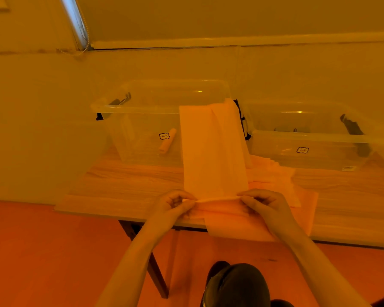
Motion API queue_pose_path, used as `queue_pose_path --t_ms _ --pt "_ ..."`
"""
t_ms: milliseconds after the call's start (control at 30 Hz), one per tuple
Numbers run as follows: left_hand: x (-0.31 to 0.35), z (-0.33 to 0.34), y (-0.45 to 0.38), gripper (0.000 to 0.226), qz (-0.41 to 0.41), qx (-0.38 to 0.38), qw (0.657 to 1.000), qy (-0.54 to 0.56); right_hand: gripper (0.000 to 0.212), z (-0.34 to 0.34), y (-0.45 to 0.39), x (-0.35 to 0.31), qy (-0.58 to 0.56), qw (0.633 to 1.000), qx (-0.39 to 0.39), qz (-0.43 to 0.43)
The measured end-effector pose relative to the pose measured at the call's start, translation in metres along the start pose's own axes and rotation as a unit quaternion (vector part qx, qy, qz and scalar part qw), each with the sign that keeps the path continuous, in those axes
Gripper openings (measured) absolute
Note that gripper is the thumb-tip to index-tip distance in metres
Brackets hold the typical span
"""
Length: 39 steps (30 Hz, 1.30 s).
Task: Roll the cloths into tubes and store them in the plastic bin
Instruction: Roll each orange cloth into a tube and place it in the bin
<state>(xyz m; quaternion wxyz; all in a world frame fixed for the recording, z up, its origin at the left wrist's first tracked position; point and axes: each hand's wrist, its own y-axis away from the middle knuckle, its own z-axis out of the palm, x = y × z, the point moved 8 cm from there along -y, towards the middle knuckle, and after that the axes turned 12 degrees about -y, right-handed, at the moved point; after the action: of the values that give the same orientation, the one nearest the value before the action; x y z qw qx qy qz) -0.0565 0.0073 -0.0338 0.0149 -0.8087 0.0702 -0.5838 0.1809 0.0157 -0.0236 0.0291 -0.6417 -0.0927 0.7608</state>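
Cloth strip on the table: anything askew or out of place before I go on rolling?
Yes. The cloth strip is not flat: its far end is draped over the left bin rim. Left hand and right hand pinch its near edge. A loose cloth pile overhangs the table edge.

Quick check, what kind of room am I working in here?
Probably an ordinary indoor room, not a workshop: a wooden table against a plain wall, a window blind with bead cord, and clear plastic bins.

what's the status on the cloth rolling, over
Left hand and right hand pinch cloth near edge, roll just begun. One rolled cloth in left bin. Far end draped on bin rim.
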Motion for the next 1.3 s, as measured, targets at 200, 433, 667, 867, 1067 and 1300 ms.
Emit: queue_pose_path --t_ms 200,433,667,867,1067,1300 --pt "0.0003 -0.0015 0.0014 0.009 0.013 -0.012 1.000 -0.016 0.013 0.0043 0.0006 0.0002 0.021 1.000 -0.015 -0.015" --pt "0.0030 -0.0011 0.0021 0.013 0.023 -0.013 0.999 -0.023 0.014 0.0030 0.0019 0.0003 0.026 1.000 -0.010 -0.005" --pt "-0.0046 -0.0014 0.0028 0.013 -0.012 -0.004 1.000 -0.015 0.014 0.0006 0.0019 0.0015 0.021 1.000 0.000 -0.001" --pt "0.0017 0.0006 0.0013 0.010 0.006 0.004 1.000 -0.014 0.011 -0.0013 0.0027 -0.0015 0.025 0.999 0.010 -0.017" --pt "0.0028 -0.0001 0.0018 0.009 0.014 0.001 0.999 -0.041 0.012 0.0033 0.0034 -0.0042 0.014 1.000 -0.002 -0.022" --pt "0.0032 -0.0011 0.0021 0.012 0.015 -0.001 0.999 -0.040 0.016 0.0018 0.0029 -0.0011 0.032 0.999 0.002 -0.004"
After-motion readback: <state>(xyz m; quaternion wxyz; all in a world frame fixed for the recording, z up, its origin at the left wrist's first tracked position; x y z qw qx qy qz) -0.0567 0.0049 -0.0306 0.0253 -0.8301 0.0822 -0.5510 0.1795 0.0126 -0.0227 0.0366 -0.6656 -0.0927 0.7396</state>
